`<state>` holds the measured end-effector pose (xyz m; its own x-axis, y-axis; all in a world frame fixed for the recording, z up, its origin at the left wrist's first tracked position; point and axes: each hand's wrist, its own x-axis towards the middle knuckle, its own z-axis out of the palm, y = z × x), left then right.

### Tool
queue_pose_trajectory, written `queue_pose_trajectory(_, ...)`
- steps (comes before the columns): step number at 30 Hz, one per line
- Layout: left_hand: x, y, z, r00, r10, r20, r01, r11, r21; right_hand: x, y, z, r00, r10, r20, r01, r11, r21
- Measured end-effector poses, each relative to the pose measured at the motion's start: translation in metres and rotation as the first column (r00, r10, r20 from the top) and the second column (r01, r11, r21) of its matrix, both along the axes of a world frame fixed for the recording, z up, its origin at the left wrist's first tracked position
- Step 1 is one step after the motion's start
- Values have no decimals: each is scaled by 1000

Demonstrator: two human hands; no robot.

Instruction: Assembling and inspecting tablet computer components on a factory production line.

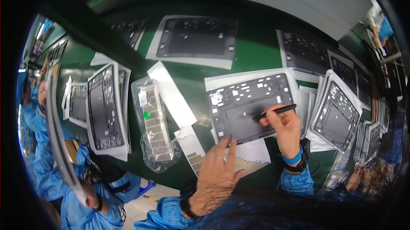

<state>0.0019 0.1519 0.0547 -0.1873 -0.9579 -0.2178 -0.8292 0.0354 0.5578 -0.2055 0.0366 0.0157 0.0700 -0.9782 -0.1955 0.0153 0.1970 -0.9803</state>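
Observation:
A flat black tablet-shaped panel (pixel 239 121) with many small white patches lies on white sheeting (pixel 218 81) in front of me. My right hand (pixel 287 129) pinches a slim black pen-shaped tool (pixel 285 109) over the panel's right half. The tool's far end blurs close to the surface, so I cannot tell whether it touches. My left hand (pixel 217 174) is spread, its fingertips resting at the panel's lower edge. Under that edge a sheet of brownish stickers (pixel 247 166) sticks out, partly covered by the left hand.
A clear plastic bag of grey-brown sticker strips (pixel 156 127) and white paper strips (pixel 173 97) lie to the left. Stacked panels stand at left (pixel 104 110) and right (pixel 335 114); another panel (pixel 196 37) lies behind. At left, a blue-sleeved person (pixel 96 206) holds a long flat stack.

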Motion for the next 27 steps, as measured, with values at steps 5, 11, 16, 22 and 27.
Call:
queue_pose_trajectory(5,-52,-53,-43,984,-170,55,179,947,-268,-31,-28,-37,852,-523,-20,505,831,-232)
queue_pose_trajectory(11,-44,-55,-42,976,-192,108,214,942,-260,-44,-45,-43,828,-561,6,547,806,-224)
queue_pose_trajectory(16,-78,-85,-33,981,-182,61,192,933,-304,-51,-43,-50,814,-573,-98,528,799,-287)
queue_pose_trajectory(22,-109,-115,-54,973,-229,42,230,916,-329,-45,-41,-47,790,-576,-209,510,807,-297)
queue_pose_trajectory(27,-117,-120,-56,962,-254,95,271,917,-293,-46,-40,-41,760,-569,-313,461,812,-357)
